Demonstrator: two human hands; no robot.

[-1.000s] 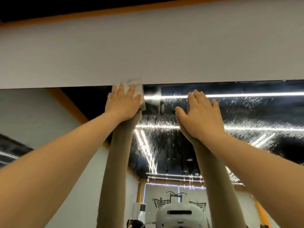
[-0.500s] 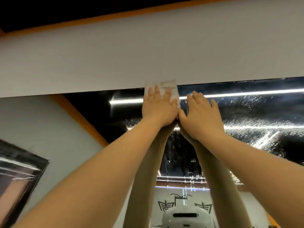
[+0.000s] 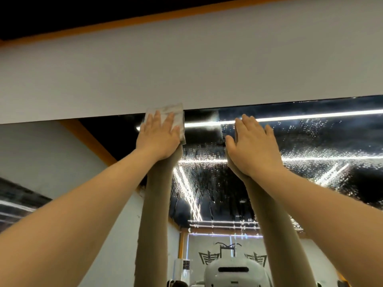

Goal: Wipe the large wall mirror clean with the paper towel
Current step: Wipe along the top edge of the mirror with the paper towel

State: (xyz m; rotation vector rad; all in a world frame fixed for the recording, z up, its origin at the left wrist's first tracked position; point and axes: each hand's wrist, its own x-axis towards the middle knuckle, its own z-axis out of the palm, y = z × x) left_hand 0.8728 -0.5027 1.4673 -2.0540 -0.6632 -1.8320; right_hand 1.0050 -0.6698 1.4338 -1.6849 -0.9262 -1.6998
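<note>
The large wall mirror (image 3: pixel 310 172) fills the lower part of the view, its top edge just under a white wall band. Water droplets cover the glass to the right; the strip near the top left looks wiped. My left hand (image 3: pixel 158 137) presses a folded white paper towel (image 3: pixel 176 114) flat against the mirror's top edge with straight fingers. My right hand (image 3: pixel 251 148) lies flat on the wet glass a little to the right, holding nothing. Both arms are reflected below the hands.
A white wall band (image 3: pixel 186 69) with an orange trim (image 3: pixel 145 19) runs above the mirror. The mirror reflects ceiling light strips, a white wall, an orange beam and a white headset (image 3: pixel 236 272) at the bottom.
My left hand slid the paper towel right until it met my right hand, then back left along the top edge. My right hand stayed flat on the glass.
</note>
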